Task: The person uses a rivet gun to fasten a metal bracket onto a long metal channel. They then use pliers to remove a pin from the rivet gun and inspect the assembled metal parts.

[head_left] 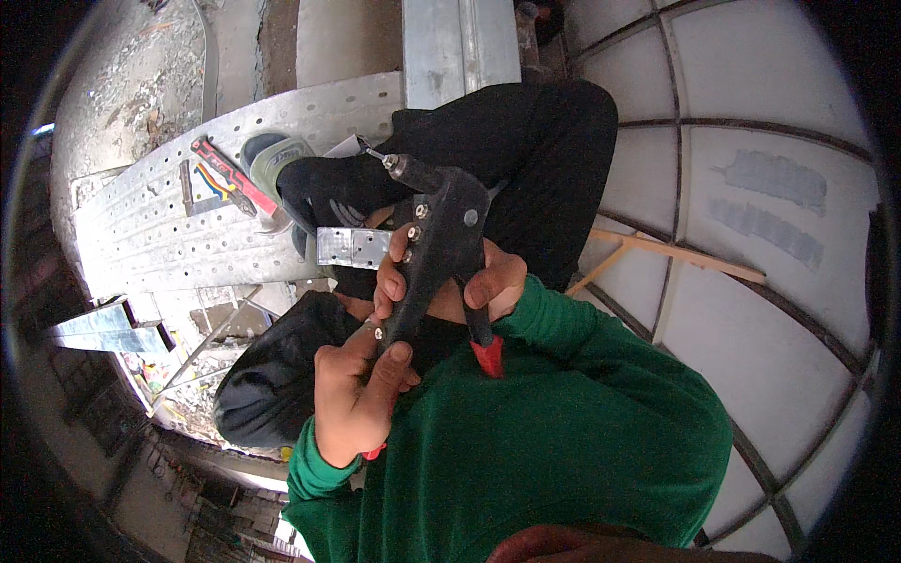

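the left hand (352,399) grasps the lower end of a black riveter (450,220) above the lap; the right hand (502,281) clasps its middle. a gap parts its red-tipped handle from the body. leftward, a red tool (235,175) lies inside the upper edge of a perforated metal platform (141,235).

Daylight-like brightness is strongest at the left of the frame, where the perforated metal plank (141,225) glares nearly white, while the lower left corner sinks into murky shadow. The black trousers (544,131) at upper centre lose most folds to darkness, and the black hand tool (450,216) in the middle looks reasonably sharp. Fisheye distortion bows the seams of the pale panelled wall (751,291) at right, inside a black, grainy vignette.
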A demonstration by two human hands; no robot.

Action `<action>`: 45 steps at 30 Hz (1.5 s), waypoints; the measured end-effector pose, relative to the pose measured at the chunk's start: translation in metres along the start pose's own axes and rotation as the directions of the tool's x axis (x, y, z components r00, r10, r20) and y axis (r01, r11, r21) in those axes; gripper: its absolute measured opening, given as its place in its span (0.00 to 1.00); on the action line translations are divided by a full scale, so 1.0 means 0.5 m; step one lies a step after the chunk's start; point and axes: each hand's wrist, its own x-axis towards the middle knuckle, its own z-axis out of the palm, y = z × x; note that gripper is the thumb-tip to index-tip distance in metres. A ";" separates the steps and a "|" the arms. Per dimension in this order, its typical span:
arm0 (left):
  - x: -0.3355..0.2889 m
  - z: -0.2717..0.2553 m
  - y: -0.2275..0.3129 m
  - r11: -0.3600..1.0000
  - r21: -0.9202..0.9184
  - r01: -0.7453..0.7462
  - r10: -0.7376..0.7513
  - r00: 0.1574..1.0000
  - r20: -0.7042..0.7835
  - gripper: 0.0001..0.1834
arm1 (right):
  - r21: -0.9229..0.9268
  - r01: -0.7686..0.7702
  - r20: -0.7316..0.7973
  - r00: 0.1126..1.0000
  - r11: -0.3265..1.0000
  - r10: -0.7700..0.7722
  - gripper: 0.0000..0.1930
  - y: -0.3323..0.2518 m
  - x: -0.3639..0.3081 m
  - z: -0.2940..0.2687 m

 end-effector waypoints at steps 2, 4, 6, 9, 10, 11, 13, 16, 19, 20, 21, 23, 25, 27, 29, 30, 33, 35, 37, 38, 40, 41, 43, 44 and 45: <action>0.003 0.004 -0.003 1.000 -0.010 0.001 -0.001 1.000 0.019 0.18 | -0.013 0.016 -0.005 1.000 1.000 -0.016 0.39 0.000 0.004 0.008; 0.006 0.013 -0.013 0.999 -0.029 -0.016 0.017 1.000 0.019 0.18 | -0.052 0.006 -0.010 1.000 0.999 -0.007 0.38 -0.007 0.004 0.010; 0.011 0.025 -0.028 0.997 -0.053 -0.051 0.051 0.999 0.004 0.18 | -0.054 0.040 0.033 0.999 0.998 -0.039 0.37 -0.006 0.003 -0.006; 0.016 -0.014 0.004 0.977 0.213 -0.026 0.003 0.994 0.110 0.14 | -0.132 0.049 0.027 0.999 0.990 -0.046 0.35 -0.015 -0.003 -0.002; 0.023 -0.022 -0.002 0.961 0.235 -0.146 0.153 0.988 -0.009 0.14 | -0.167 0.042 0.016 0.999 0.985 -0.040 0.35 -0.019 -0.006 0.005; 0.033 -0.029 -0.007 0.927 0.270 -0.259 0.300 0.946 -0.123 0.14 | -0.177 0.017 0.001 1.000 0.984 -0.017 0.34 -0.023 -0.008 0.008; 0.069 -0.055 0.046 0.904 0.341 -0.258 0.375 0.862 -0.342 0.15 | -0.197 -0.023 -0.029 0.999 0.980 0.017 0.33 -0.031 -0.020 0.018; 0.149 -0.056 0.068 0.814 0.267 -0.516 0.580 0.744 -0.332 0.13 | -0.127 -0.115 -0.023 0.993 0.985 0.113 0.32 -0.026 -0.019 0.037; 0.181 -0.047 0.075 0.679 0.404 -0.613 0.724 0.652 -0.226 0.08 | -0.076 -0.178 -0.027 0.984 0.981 0.176 0.31 -0.028 -0.028 0.036; 0.178 -0.046 0.076 0.669 0.395 -0.630 0.734 0.644 -0.216 0.08 | -0.092 -0.190 -0.028 0.982 0.977 0.188 0.31 -0.035 -0.029 0.036; 0.175 -0.046 0.074 0.664 0.389 -0.638 0.738 0.642 -0.207 0.07 | -0.097 -0.206 -0.030 0.979 0.974 0.204 0.31 -0.039 -0.031 0.033; 0.176 -0.049 0.070 0.640 0.403 -0.654 0.755 0.632 -0.174 0.08 | -0.125 -0.215 -0.034 0.977 0.969 0.213 0.31 -0.038 -0.035 0.031; 0.177 -0.049 0.073 0.594 0.459 -0.660 0.780 0.613 -0.128 0.08 | -0.177 -0.205 -0.037 0.979 0.963 0.201 0.31 -0.037 -0.036 0.032; 0.173 -0.055 0.084 0.518 0.557 -0.649 0.805 0.590 -0.061 0.09 | -0.112 -0.195 -0.104 0.978 0.974 0.183 0.31 -0.025 -0.039 0.041; 0.178 -0.069 0.088 0.483 0.590 -0.647 0.793 0.609 0.018 0.09 | -0.067 -0.188 -0.178 0.969 0.980 0.174 0.30 -0.018 -0.039 0.049; 0.179 -0.078 0.089 0.465 0.610 -0.642 0.784 0.618 0.053 0.09 | -0.052 -0.194 -0.214 0.960 0.980 0.179 0.30 -0.016 -0.037 0.056; 0.185 -0.091 0.080 0.529 0.566 -0.632 0.735 0.675 0.067 0.10 | 0.015 -0.202 -0.156 0.967 0.979 0.202 0.29 -0.003 -0.033 0.038; 0.188 -0.091 0.071 0.549 0.550 -0.629 0.722 0.689 0.067 0.10 | 0.011 -0.198 -0.121 0.973 0.980 0.198 0.28 -0.002 -0.033 0.021; 0.192 -0.090 0.062 0.565 0.543 -0.621 0.718 0.694 0.047 0.10 | -0.052 -0.194 -0.145 0.972 0.980 0.185 0.27 -0.011 -0.028 0.012; 0.195 -0.088 0.060 0.560 0.542 -0.627 0.724 0.688 0.047 0.10 | -0.051 -0.199 -0.169 0.967 0.979 0.188 0.27 -0.014 -0.026 0.010; 0.198 -0.086 0.057 0.550 0.546 -0.632 0.737 0.675 0.039 0.10 | -0.048 -0.218 -0.212 0.956 0.975 0.203 0.27 -0.017 -0.018 0.009; 0.199 -0.084 0.061 0.533 0.556 -0.638 0.745 0.665 0.049 0.10 | -0.037 -0.212 -0.260 0.946 0.977 0.195 0.27 -0.016 -0.011 0.016; 0.203 -0.077 0.074 0.501 0.571 -0.650 0.760 0.646 0.069 0.10 | -0.028 -0.198 -0.255 0.949 0.980 0.184 0.27 -0.018 -0.010 0.011; 0.207 -0.075 0.072 0.480 0.583 -0.655 0.771 0.633 0.076 0.10 | -0.022 -0.191 -0.252 0.951 0.981 0.180 0.27 -0.018 -0.010 0.008; 0.211 -0.075 0.071 0.457 0.598 -0.659 0.781 0.618 0.084 0.10 | 0.010 -0.185 -0.252 0.951 0.983 0.181 0.26 -0.017 -0.010 0.005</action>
